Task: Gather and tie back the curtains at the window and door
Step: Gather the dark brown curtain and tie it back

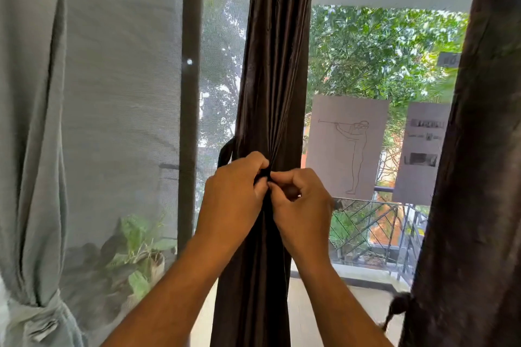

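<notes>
- Daylight fills a glass door (366, 65) looking out onto a balcony railing (375, 222) and green trees (380, 45); two grey paper sheets, one with a line drawing of a standing figure (348, 146), hang on the glass.
- At the centre hangs a dark brown curtain (277, 65), gathered into a narrow column of long vertical pleats with a slight satin sheen.
- A dark tie-back band (225, 149) loops out from the curtain's left edge, just above the hands.
- The left hand (235, 194) is closed, fingers curled over the band where it meets the pleats.
- The right hand (303, 200) is closed too, thumb and fingertips pinching dark fabric, touching the left hand at the curtain's middle.
- Judging by this, a knot or fastening is being made; whether it is finished is hidden by the fingers.
- The cloth looks soft, light and somewhat slippery, so it likely wants a snug hold around the whole bundle at the cinch.
- At the left edge a pale grey-green curtain (31, 149), matte and coarser, is already cinched low down.
- Beside it a sheer mesh panel (121, 93) veils potted leaves (135, 239).
- At the right edge another dark curtain (473, 177) hangs, with a small knotted tie (397, 307) at its side.
</notes>
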